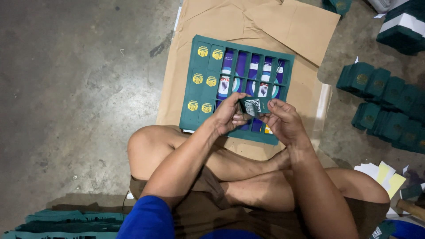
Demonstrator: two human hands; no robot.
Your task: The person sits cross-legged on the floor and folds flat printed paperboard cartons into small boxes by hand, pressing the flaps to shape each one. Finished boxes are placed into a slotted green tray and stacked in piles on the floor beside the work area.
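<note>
I sit cross-legged on the floor. My left hand (230, 114) and my right hand (283, 121) both grip a small dark green card piece (254, 106) with a printed square code on it, held between them above my knees. Under the hands lies a large dark green die-cut card sheet (203, 88). Its left columns still hold small panels with gold emblems. Its right part is a grid of open slots showing blue and white print beneath.
The sheet rests on brown cardboard (265, 26) spread over the grey concrete floor (66, 88). Rows of stacked green pieces (385, 102) stand at the right. More green boxes (403, 26) sit top right, paper scraps (383, 175) lower right, green sheets (66, 223) bottom left.
</note>
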